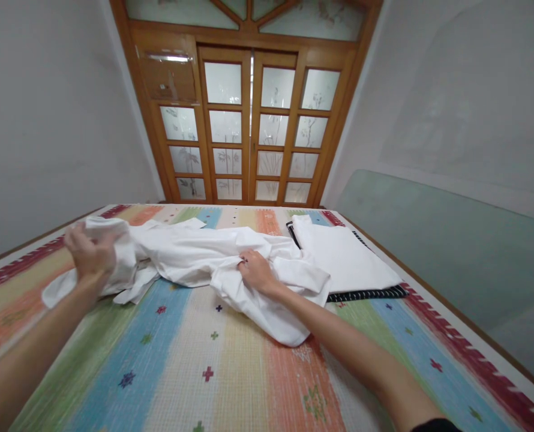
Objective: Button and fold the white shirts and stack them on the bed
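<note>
Garment [186, 249] rumpled around fingers, fold pinched by right hand [257, 273]; left hand [91, 249] blurred at left end — finger state cannot be told. Creases best smoothed outward from pinch — stack [350, 255] right of right fingers left undisturbed.

Home: striped cloth [195, 360], paned doors [245, 126]

The white cloth [190, 255] is lying crumpled to the left of the stack [354, 258], stretching sideways in loose folds, one end bunching just beside it, the other spreading well apart.
</note>
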`<state>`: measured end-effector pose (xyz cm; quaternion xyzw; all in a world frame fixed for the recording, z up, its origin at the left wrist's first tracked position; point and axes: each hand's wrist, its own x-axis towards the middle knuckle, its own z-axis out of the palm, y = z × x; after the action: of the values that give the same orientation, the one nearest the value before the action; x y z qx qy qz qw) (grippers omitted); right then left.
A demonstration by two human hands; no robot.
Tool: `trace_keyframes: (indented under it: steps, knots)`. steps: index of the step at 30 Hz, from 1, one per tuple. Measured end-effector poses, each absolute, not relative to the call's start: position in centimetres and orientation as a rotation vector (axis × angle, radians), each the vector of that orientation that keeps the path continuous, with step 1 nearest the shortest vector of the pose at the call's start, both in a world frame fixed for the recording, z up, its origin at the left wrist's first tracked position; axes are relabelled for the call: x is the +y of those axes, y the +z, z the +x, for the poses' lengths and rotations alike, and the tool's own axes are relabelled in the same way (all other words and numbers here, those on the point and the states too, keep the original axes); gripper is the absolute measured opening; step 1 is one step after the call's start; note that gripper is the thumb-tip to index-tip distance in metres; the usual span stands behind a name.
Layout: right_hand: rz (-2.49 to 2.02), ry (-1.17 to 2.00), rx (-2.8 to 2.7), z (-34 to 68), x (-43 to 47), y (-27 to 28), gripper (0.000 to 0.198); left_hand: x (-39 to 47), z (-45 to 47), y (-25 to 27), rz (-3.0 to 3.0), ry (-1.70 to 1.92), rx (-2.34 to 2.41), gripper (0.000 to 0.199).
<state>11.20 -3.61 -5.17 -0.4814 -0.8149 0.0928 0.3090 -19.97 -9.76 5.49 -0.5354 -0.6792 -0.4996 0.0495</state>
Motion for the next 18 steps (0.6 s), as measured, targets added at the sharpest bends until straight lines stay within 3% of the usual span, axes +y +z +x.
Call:
trace_keyframes:
  steps: [4, 8, 12, 16, 18]
  knots:
    - [-1.087, 0.258, -2.16, 12.7, -5.9, -4.9, 0.026, -11.8, -17.2, 1.2, -1.742, -1.305, -1.904, 0.048]
    - [-0.936, 0.247, -2.212, 16.3, -9.2, -3.9, 0.014, -13.5, -15.1, -2.5, -2.038, -0.949, -1.758, 0.017]
    - [-0.834, 0.317, -2.396, 19.8, -12.5, -3.3, 0.022, -14.0, -13.2, -4.6, -2.348, -0.589, -1.878, 0.029]
    - [-0.77, 0.148, -2.675, 21.0, -15.4, -4.0, 0.039, -11.9, -12.1, -5.8, -2.349, -0.744, -1.887, 0.034]
    - [-0.841, 0.078, -2.757, 20.8, -16.0, -4.8, 0.027, -10.0, -12.3, -6.3, -2.313, -0.828, -1.868, 0.045]
